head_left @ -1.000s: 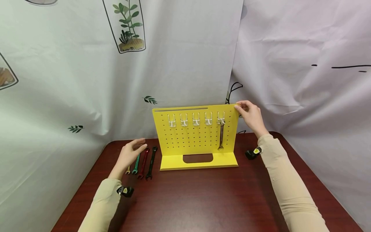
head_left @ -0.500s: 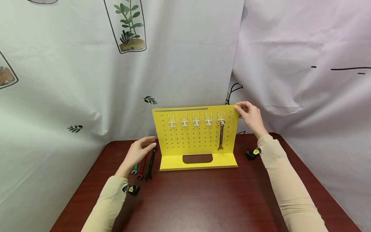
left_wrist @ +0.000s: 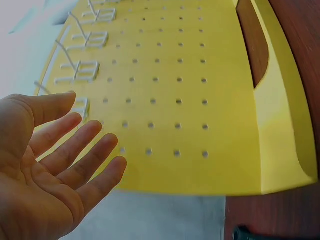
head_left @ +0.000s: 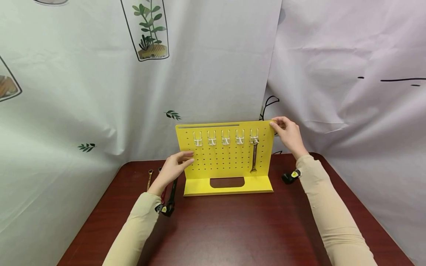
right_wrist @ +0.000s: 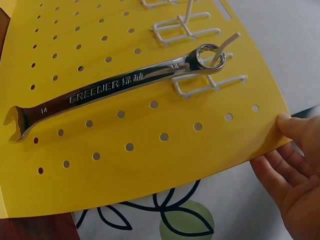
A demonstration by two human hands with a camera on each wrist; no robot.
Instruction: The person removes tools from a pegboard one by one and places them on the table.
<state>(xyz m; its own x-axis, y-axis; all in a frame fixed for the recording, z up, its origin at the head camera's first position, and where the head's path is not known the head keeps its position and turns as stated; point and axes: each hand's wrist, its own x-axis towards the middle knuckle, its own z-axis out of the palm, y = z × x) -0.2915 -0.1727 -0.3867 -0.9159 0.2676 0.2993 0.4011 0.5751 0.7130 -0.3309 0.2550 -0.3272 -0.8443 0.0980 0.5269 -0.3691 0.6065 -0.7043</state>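
Note:
A yellow pegboard stand (head_left: pixel 216 164) stands on the table with white hooks (head_left: pixel 226 140) in a row across its upper part. From the rightmost hook hangs a silver combination wrench (right_wrist: pixel 125 86) by its ring end, marked 14. My right hand (head_left: pixel 288 135) pinches the board's top right corner, thumb on the front and fingers behind. My left hand (left_wrist: pixel 55 165) holds nothing; its fingers are spread and loosely bent in front of the board's left edge, near the leftmost hook.
Left of the board, partly hidden by my left hand and forearm, lie a yellow wrench (head_left: pixel 149 180), a red wrench (head_left: pixel 163 194) and a black wrench (head_left: pixel 173 190) on the dark red table (head_left: pixel 233 229). A printed white curtain (head_left: pixel 216 74) hangs behind the table.
My left hand has moved right and slightly up, from over the wrenches to the board's left edge, uncovering the yellow wrench's upper end. My right hand keeps its place at the corner.

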